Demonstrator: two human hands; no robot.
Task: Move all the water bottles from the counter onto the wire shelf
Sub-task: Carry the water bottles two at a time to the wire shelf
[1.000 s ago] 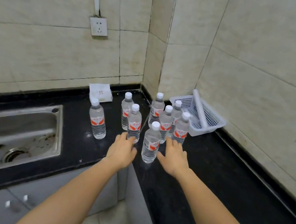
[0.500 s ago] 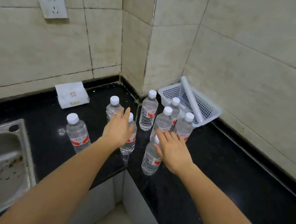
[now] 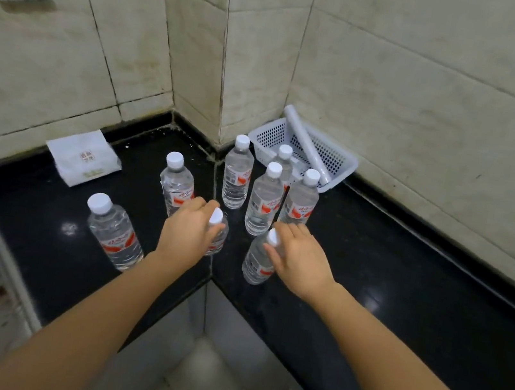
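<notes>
Gripping two front bottles by the necks.
Closed from open hover moments ago: left hand [image 3: 189, 234] fingers [image 3: 202, 206] curled round left bottle [image 3: 217, 244], right hand [image 3: 301, 260] curled round right bottle [image 3: 255, 267]. Both standing on the bench [image 3: 403, 285], unlifted; wire shelf out of view.

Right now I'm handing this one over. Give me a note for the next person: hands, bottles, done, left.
Left hand: fingers curled round the neck of the left-hand bottle, which stands on the counter.
Right hand: at the cap of the right-hand bottle; I cannot tell whether the grip has closed.
Bottles: eight in view, all upright on the counter. The other six bottles are untouched.
Done: nothing that shows; the wire shelf is out of view.
Left: all eight to move.
</notes>
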